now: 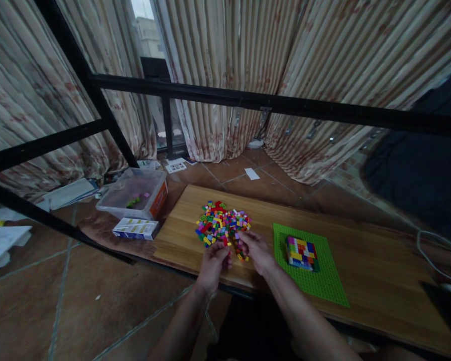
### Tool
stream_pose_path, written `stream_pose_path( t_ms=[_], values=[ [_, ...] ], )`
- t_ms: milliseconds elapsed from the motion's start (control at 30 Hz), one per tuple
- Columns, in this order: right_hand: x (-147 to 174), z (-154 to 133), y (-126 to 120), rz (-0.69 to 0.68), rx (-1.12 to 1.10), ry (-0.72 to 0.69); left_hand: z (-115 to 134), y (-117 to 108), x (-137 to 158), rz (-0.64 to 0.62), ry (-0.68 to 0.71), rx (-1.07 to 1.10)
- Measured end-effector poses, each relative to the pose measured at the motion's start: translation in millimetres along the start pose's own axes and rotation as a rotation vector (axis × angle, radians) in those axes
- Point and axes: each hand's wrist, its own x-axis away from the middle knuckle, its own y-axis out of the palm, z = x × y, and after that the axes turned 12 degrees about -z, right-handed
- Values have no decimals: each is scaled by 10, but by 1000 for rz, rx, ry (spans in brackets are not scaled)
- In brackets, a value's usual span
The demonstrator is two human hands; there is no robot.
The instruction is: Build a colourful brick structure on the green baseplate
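Observation:
A loose pile of small toy building bricks (221,223) in many colours lies on the wooden board. At its near edge is my left hand (215,260), thumb and fingers drawn together; a red piece shows by the fingertips, but whether it is held I cannot make out. My right hand (256,249) reaches over the pile's right side with its fingers curled into a pinch, and what they hold is too small to tell. To the right, a green studded baseplate (328,273) carries a low block of multicoloured bricks (300,252).
A clear plastic tub (116,198) with a few bricks inside stands left of the wooden board (376,271), behind a small white-and-blue box (135,228). Black metal bars (210,94) cross in front of curtains (218,50). A white cable (423,248) lies at the right.

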Motion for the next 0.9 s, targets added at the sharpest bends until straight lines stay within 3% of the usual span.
stream_pose_path(
  t_ms=[167, 267, 400, 533, 733, 833, 900],
  values=[
    [-77, 28, -75, 53, 665, -163, 15, 0, -69, -11, 39, -48],
    [-67, 17, -78, 70, 841, -201, 4, -7, -101, -3, 48, -80],
    [39, 22, -39, 32, 693, -225, -11, 3, -103, -1, 54, -112],
    [151, 65, 16, -102, 445, -178, -20, 24, -68, -58, 68, -138],
    [210, 79, 48, -164, 207, -102, -12, 2, 17, -126, 32, -112],
    [164, 85, 13, -173, 225, -87, -6, -52, 53, -134, 24, -64],
    [96, 85, -40, -119, 381, -137, 11, -114, 77, -108, 35, -55]
  ],
)
